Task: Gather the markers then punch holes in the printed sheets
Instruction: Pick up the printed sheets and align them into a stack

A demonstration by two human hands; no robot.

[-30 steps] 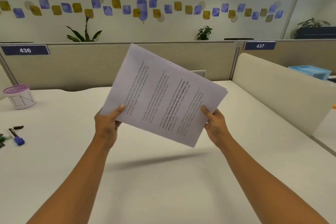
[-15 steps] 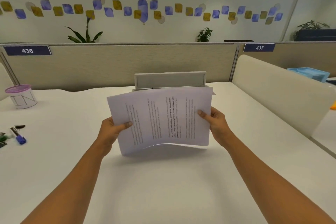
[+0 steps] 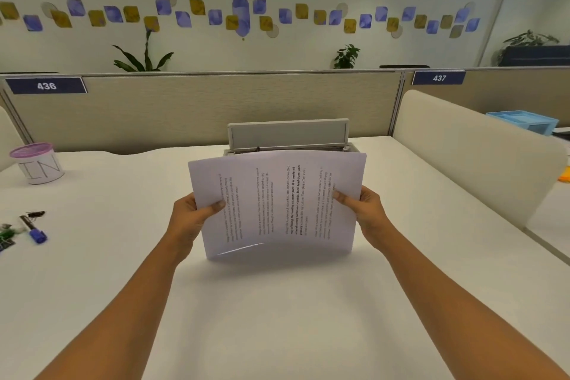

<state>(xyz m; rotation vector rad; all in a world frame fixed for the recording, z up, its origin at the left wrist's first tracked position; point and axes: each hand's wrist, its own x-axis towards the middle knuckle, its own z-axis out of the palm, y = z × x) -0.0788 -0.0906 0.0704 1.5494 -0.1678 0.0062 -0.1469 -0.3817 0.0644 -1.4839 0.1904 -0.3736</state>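
I hold a stack of printed sheets [image 3: 277, 203] sideways over the middle of the white desk [image 3: 92, 271], text lines running vertically. My left hand [image 3: 188, 216] grips the left edge and my right hand [image 3: 367, 210] grips the right edge. The lower edge of the sheets bows just above or on the desk; I cannot tell which. Behind the sheets stands a grey hole punch [image 3: 288, 134] with its long lid raised; its base is partly hidden by the paper. A blue-capped marker [image 3: 33, 229] lies at the far left of the desk.
A white cup with a purple rim [image 3: 38, 163] stands at the back left. Small dark clips and green bits [image 3: 9, 231] lie beside the marker. A beige partition [image 3: 200, 108] closes the back, and a cream divider [image 3: 468, 157] walls the right side. A blue tray [image 3: 524, 120] sits beyond it.
The sheets went from tilted and raised to level and lower, right in front of the punch, which they had hidden earlier. Both hands came down and slightly closer to me with them.
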